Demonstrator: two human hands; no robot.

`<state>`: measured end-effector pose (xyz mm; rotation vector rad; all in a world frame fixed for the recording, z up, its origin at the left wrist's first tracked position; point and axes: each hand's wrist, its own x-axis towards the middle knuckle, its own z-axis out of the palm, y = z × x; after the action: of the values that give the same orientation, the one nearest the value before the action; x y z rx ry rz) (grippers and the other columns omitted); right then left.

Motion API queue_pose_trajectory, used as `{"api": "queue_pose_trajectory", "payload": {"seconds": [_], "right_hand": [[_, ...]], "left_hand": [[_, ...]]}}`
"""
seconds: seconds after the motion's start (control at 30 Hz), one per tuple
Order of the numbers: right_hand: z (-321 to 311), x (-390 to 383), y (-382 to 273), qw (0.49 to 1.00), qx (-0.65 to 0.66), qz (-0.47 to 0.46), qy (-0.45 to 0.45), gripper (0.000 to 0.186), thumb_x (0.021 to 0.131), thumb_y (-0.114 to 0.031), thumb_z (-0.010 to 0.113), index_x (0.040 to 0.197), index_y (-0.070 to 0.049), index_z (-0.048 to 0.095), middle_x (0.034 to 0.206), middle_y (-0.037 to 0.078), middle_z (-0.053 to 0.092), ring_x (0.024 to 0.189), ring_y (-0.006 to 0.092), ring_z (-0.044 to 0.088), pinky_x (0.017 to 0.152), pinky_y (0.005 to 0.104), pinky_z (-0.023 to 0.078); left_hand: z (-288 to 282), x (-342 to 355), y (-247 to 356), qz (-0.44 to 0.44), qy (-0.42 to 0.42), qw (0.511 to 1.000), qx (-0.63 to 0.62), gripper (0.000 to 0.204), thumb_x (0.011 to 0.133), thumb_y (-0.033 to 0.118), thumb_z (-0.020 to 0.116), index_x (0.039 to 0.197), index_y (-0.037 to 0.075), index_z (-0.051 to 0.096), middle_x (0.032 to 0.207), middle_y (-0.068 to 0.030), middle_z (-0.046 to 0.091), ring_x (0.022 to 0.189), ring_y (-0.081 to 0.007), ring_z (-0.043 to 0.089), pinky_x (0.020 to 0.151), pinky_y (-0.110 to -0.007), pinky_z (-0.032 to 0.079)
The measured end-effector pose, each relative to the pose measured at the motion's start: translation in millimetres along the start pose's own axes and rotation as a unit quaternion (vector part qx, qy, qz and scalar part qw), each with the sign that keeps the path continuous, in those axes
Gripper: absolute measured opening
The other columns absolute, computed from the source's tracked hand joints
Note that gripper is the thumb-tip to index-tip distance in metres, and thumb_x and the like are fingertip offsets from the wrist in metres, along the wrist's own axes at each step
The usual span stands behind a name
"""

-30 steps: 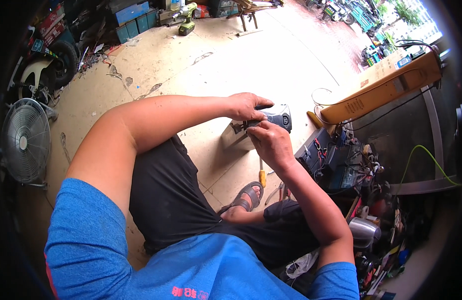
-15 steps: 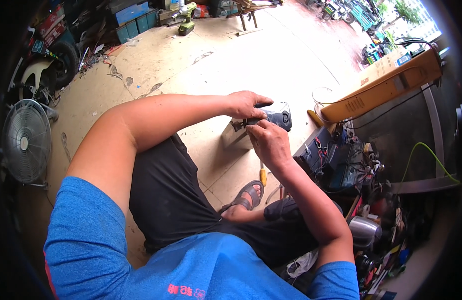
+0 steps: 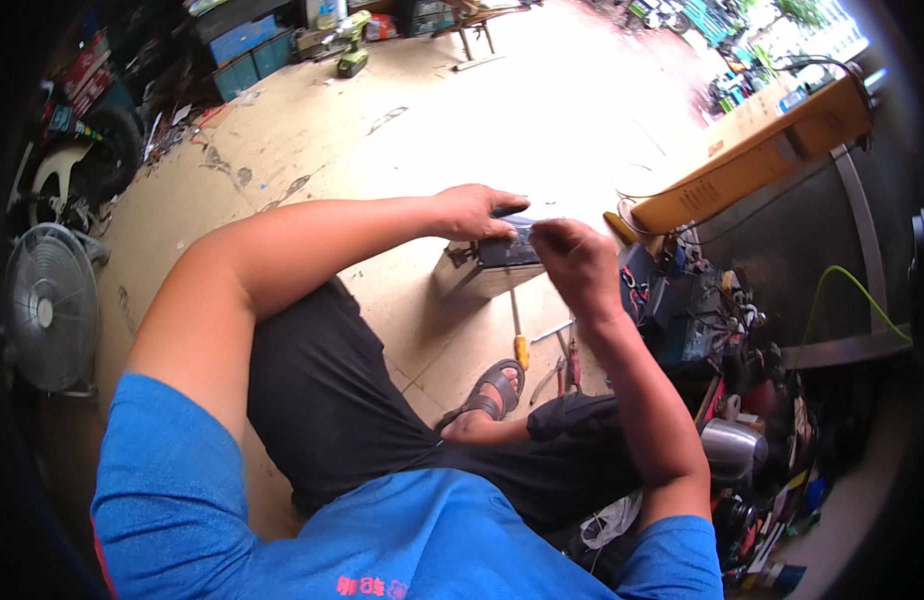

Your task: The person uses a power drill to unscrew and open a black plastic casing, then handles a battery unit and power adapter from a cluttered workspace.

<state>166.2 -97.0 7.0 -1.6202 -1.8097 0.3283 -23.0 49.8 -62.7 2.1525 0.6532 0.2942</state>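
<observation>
A pale box-like unit with a dark top (image 3: 492, 270) stands on the floor in front of me. My left hand (image 3: 472, 212) grips across its top, thumb on the near side and fingers over the dark part. My right hand (image 3: 580, 262) is closed in a pinch at the right end of that top; whatever its fingertips hold is hidden. Below the unit lie a yellow-handled screwdriver (image 3: 521, 350), a thin metal rod (image 3: 550, 330) and pliers (image 3: 572, 365), beside my sandalled foot (image 3: 492, 395).
At left are a floor fan (image 3: 47, 310) and a wheel (image 3: 110, 150). A green drill (image 3: 350, 45) stands at the back. An orange-brown beam (image 3: 742, 155), wired dark units (image 3: 687, 300) and jumbled parts crowd my right. Parked scooters show beyond the doorway.
My right hand has moved up and to the right along the unit's top, uncovering more of its near part. My left hand and the whole view have shifted slightly.
</observation>
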Motion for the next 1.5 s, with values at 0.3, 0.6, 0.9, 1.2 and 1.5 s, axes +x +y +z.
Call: {"api": "queue_pose_trajectory", "payload": {"seconds": [0.3, 0.6, 0.9, 1.2, 1.5], "right_hand": [[-74.4, 1.9, 73.4, 0.964, 0.141, 0.199, -0.104, 0.024, 0.096, -0.011, 0.075, 0.114, 0.004, 0.080, 0.095, 0.011, 0.082, 0.087, 0.0127, 0.076, 0.083, 0.0277, 0.062], [-51.9, -8.0, 110.0, 0.907, 0.288, 0.295, -0.086, 0.024, 0.087, -0.005, 0.079, 0.108, 0.007, 0.079, 0.094, 0.012, 0.080, 0.084, 0.0149, 0.076, 0.080, 0.0285, 0.063], [-36.9, -10.7, 124.6, 0.905, 0.304, 0.294, -0.049, 0.016, 0.084, -0.001, 0.079, 0.099, 0.005, 0.078, 0.088, 0.007, 0.077, 0.077, 0.0121, 0.071, 0.072, 0.0276, 0.060], [-34.1, -12.0, 125.5, 0.914, 0.296, 0.276, -0.042, 0.014, 0.085, -0.004, 0.079, 0.098, 0.002, 0.079, 0.087, 0.006, 0.077, 0.077, 0.0122, 0.072, 0.073, 0.0286, 0.060], [-36.6, -20.2, 115.1, 0.989, 0.117, 0.092, -0.018, 0.005, 0.091, -0.005, 0.077, 0.096, -0.003, 0.079, 0.085, 0.008, 0.079, 0.078, 0.0100, 0.072, 0.076, 0.0296, 0.060]], "left_hand": [[14.6, 7.4, 14.7, 0.057, -0.010, 0.985, 0.165, 0.054, 0.103, 0.024, 0.064, 0.157, 0.027, 0.056, 0.157, -0.0238, 0.052, 0.143, -0.0430, 0.052, 0.119, -0.049, 0.045], [5.6, -4.2, 45.2, 0.029, -0.068, 0.983, 0.166, 0.077, 0.094, 0.035, 0.078, 0.164, 0.024, 0.047, 0.167, -0.0233, 0.039, 0.147, -0.0431, 0.049, 0.121, -0.047, 0.044], [5.1, 3.5, 38.9, 0.007, -0.068, 0.985, 0.156, 0.083, 0.092, 0.031, 0.080, 0.166, 0.025, 0.043, 0.168, -0.0200, 0.038, 0.151, -0.0405, 0.044, 0.124, -0.046, 0.041], [5.2, 6.4, 40.8, 0.013, -0.075, 0.986, 0.148, 0.080, 0.093, 0.041, 0.078, 0.165, 0.028, 0.045, 0.167, -0.0241, 0.039, 0.151, -0.0421, 0.044, 0.124, -0.046, 0.041], [5.4, 5.3, 42.1, 0.020, -0.068, 0.985, 0.158, 0.080, 0.094, 0.042, 0.078, 0.165, 0.028, 0.045, 0.167, -0.0230, 0.039, 0.151, -0.0415, 0.045, 0.123, -0.046, 0.041]]}}
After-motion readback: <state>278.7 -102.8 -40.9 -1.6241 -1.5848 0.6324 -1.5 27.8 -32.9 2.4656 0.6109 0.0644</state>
